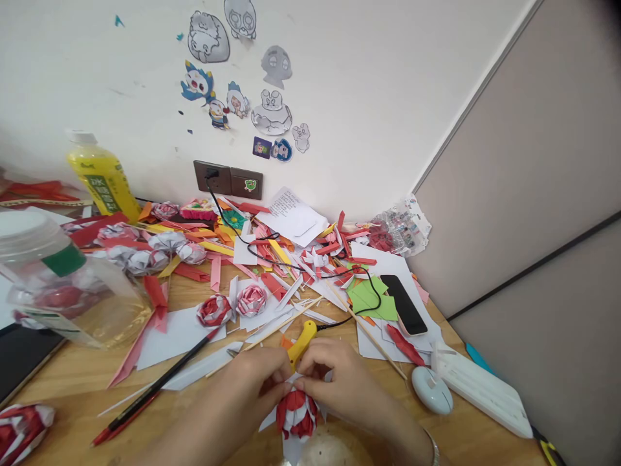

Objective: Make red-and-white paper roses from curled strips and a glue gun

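Low in the middle of the head view, a red and white folded paper flower [297,414] is between my two hands. My left hand [264,375] is closed, with thumb and fingertips pinching the flower's top edge. My right hand [334,378] pinches that same edge from the other side. What exactly lies under the fingertips is hidden. Just beyond my hands lies a yellow curved handle [303,343] with a black cord, possibly a glue gun; its front end is covered. Two finished paper flowers, one red and white [214,311] and one pink [251,299], rest further back.
A large clear jar [97,317] and a yellow drink bottle [104,175] stand on the left. Pens [160,382] lie left of my arm. Paper strips [281,252] and wooden sticks [369,330] clutter the back. A phone [403,304] and white glue gun-like device [480,388] lie right.
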The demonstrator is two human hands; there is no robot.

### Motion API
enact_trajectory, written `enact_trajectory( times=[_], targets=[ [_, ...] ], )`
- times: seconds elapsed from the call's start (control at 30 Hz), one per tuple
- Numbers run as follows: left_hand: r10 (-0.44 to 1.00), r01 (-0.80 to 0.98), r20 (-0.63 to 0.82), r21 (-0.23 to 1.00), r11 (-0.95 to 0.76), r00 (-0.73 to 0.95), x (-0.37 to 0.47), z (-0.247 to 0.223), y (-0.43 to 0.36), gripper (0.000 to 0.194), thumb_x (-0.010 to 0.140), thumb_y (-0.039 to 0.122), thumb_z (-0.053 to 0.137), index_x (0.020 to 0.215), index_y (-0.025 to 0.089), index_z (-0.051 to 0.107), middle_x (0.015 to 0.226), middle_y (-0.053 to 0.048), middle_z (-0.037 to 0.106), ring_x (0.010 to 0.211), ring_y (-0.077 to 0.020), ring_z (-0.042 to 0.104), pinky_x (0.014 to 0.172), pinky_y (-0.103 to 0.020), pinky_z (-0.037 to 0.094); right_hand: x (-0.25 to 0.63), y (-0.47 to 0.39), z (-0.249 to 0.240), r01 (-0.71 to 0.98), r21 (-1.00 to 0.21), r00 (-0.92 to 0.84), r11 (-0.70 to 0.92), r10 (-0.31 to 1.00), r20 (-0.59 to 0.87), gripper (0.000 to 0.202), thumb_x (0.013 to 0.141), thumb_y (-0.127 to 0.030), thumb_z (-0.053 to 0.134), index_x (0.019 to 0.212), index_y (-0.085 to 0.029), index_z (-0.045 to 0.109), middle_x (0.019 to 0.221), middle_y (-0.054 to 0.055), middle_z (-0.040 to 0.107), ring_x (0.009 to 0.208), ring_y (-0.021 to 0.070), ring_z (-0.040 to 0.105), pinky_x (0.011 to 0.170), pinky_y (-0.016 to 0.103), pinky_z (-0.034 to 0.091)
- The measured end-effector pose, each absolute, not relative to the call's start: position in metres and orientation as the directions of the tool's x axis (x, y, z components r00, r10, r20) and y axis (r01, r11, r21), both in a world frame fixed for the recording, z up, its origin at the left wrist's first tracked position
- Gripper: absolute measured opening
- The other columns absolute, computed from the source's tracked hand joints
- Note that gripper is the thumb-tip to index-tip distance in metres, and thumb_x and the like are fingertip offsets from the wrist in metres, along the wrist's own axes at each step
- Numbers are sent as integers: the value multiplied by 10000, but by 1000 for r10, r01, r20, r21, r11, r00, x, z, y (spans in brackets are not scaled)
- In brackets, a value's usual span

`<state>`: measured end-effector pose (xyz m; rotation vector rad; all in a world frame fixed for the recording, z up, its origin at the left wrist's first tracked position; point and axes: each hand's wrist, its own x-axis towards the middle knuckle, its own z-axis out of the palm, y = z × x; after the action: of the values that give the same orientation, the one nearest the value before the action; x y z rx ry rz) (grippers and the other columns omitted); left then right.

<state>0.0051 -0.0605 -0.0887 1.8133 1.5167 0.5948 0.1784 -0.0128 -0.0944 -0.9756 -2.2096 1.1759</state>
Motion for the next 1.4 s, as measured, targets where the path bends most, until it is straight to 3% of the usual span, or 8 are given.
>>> enact_trajectory(
  times=[0.27, 0.37, 0.43, 0.63, 0.8, 0.93, 1.23, 1.4],
  targets=[
    [962, 538, -52, 836, -105, 269, -11, -97, -59, 215, 839, 301, 507, 965, 230, 667, 866, -20, 718, 750, -165, 641, 656, -250, 484, 178, -8, -105, 197, -980, -501, 18, 861, -85, 108, 704, -207, 715, 684, -172, 615, 633, -23, 603, 588, 119, 537, 557, 230, 399],
    [957, 489, 126, 838, -243, 260, -15, -107, -60, 695, 642, 350, 752, 1287, 293, 501, 1278, -78, 586, 1102, -264, 569, 887, -359, 473, 177, -6, -108, 42, -992, -411, -119, 903, -126, 243, 681, -334, 759, 707, -169, 583, 605, -33, 579, 563, 108, 526, 553, 226, 411],
    [959, 510, 143, 823, -252, 243, -12, -111, -62, 857, 573, 248, 799, 1339, 354, 429, 1342, -61, 513, 1205, -282, 500, 971, -395, 431, 174, -6, -110, -36, -984, -353, -174, 923, -151, 331, 634, -394, 798, 708, -166, 571, 592, -42, 556, 553, 98, 506, 542, 217, 407],
    [989, 635, 109, 758, -147, 98, 6, -111, -66, 1000, 511, 40, 732, 1374, 363, 342, 1359, -77, 409, 1037, -243, 609, 770, -309, 529, 164, -10, -116, -143, -960, -327, -241, 927, -184, 444, 549, -472, 839, 698, -169, 550, 599, -43, 540, 553, 96, 488, 515, 203, 412],
    [933, 759, 321, 563, -327, 164, 3, -109, -65, 713, 639, 149, 713, 1286, 302, 456, 1097, -66, 637, 1006, -283, 602, 854, -405, 464, 162, -12, -118, -195, -951, -353, -238, 922, -159, 424, 568, -457, 835, 716, -180, 551, 620, -52, 513, 564, 93, 490, 520, 199, 434],
    [910, 799, 344, 467, -379, 230, 1, -109, -64, 590, 680, 198, 665, 1239, 278, 496, 994, -61, 679, 905, -286, 619, 793, -416, 446, 166, -11, -113, -113, -958, -417, -264, 888, -195, 469, 556, -475, 836, 841, -170, 622, 670, -33, 560, 610, 106, 535, 562, 218, 462],
    [887, 846, 354, 335, -416, 296, 4, -116, -65, 531, 645, 152, 574, 1169, 226, 527, 863, -61, 684, 782, -258, 606, 729, -386, 441, 175, -7, -109, 89, -992, -539, -88, 834, -122, 257, 738, -387, 712, 827, -155, 649, 601, -27, 579, 540, 116, 551, 520, 227, 423],
    [913, 875, 264, 294, -384, 312, 8, -101, -65, 466, 636, 76, 529, 1085, 198, 562, 864, -67, 701, 793, -258, 621, 700, -365, 448, 173, -11, -106, 290, -884, -501, 367, 845, 186, 100, 798, -194, 604, 721, -184, 668, 638, -3, 596, 604, 132, 532, 572, 241, 404]
  ],
)
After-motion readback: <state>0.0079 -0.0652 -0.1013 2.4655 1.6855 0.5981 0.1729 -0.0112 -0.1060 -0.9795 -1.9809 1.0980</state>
